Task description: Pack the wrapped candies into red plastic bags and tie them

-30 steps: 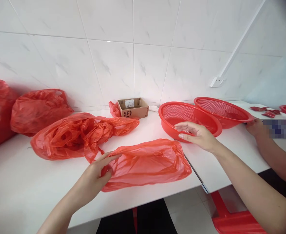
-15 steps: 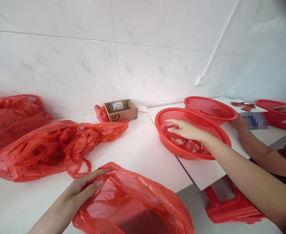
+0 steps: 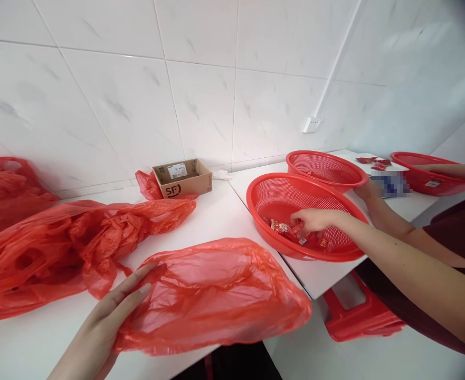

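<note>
My left hand (image 3: 107,316) is closed on the left edge of a red plastic bag (image 3: 220,295), its thumb inside the rim and some fingers partly hidden. The bag lies with its wide mouth up at the front of the table, and I see nothing in it but its folds. To the right, my right hand (image 3: 315,220) reaches down into a red perforated plastic basket (image 3: 269,198). Its fingers are pinched on a red packet (image 3: 295,230). Several other red printed packets (image 3: 280,226) lie around it on the basket's bottom.
At left are a crumpled red bag (image 3: 109,227) and a fuller one (image 3: 10,184). An open cardboard box (image 3: 190,184) stands by the wall. Behind my basket is another red basket (image 3: 327,163); co-workers' arms (image 3: 390,216) are at right. A red stool (image 3: 359,311) stands below.
My right hand has gone from above the basket down into it and closed on a packet. My left hand keeps hold of the bag, which has shifted. The view has turned right.
</note>
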Motion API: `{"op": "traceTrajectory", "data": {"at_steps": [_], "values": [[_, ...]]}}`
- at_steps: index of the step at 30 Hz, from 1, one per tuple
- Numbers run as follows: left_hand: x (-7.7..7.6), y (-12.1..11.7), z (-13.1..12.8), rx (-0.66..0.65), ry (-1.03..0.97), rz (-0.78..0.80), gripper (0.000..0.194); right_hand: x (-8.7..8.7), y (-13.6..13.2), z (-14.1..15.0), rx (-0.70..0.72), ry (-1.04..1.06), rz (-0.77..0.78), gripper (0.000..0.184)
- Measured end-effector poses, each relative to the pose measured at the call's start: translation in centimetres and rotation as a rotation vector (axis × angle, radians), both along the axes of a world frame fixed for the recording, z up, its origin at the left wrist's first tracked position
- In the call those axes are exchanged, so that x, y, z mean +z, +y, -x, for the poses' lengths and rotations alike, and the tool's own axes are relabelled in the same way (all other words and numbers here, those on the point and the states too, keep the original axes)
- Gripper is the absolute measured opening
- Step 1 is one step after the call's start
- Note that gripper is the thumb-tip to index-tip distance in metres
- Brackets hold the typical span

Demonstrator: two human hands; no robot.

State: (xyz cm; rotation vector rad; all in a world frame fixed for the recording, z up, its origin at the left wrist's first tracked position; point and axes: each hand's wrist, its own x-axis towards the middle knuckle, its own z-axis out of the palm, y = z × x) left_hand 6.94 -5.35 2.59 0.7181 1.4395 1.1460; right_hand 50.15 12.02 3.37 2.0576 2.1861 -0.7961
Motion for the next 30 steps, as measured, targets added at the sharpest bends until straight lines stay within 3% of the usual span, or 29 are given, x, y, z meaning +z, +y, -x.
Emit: {"op": "traceTrajectory", "data": {"at_steps": [2, 5, 7, 9, 12, 16, 19, 22, 25, 30], "values": [[0.3, -0.2, -0.3, -0.006, 0.003, 0.007, 0.056, 1.7, 0.5, -0.2, -0.007, 0.060, 0.050, 0.029], [0.2, -0.3, -0.4, -0.028, 0.009, 0.018, 0.059, 4.9, 0.1, 1.1, -0.056, 0.321, -0.113, 0.033], [-0.3, -0.1, -0.6, -0.044, 0.022, 0.004, 0.058, 6.6, -1.4, 3.9, -0.034, 0.577, -0.209, 0.039], [-0.8, 0.2, -0.8, -0.076, 0.028, -0.006, 0.062, 7.2, -3.6, 7.9, 0.060, 0.792, -0.186, 0.042], [-1.5, 0.6, -1.2, -0.131, 0.031, -0.011, 0.070, 5.5, -7.1, 14.3, 0.310, 0.820, -0.041, 0.029], [-2.0, 0.2, -1.4, -0.199, 0.030, -0.026, 0.072, 1.1, -8.9, 18.9, 0.468, 0.475, -0.227, 0.012], [-2.2, -0.4, -1.4, -0.206, 0.087, -0.057, 0.068, -0.6, -8.1, 19.1, 0.533, 0.328, -0.294, 0.020], [-2.6, -0.5, -1.3, -0.158, 0.136, -0.117, 0.068, -0.5, -7.1, 18.2, 0.528, 0.335, -0.226, 0.025], [-3.3, -0.4, -1.1, -0.156, 0.137, -0.131, 0.077, -0.4, -6.9, 17.7, 0.481, 0.451, -0.057, 0.028], [-3.5, -0.5, -1.2, -0.164, 0.182, -0.144, 0.077, -2.1, -8.8, 18.2, 0.316, 0.747, -0.097, 0.019]]}}
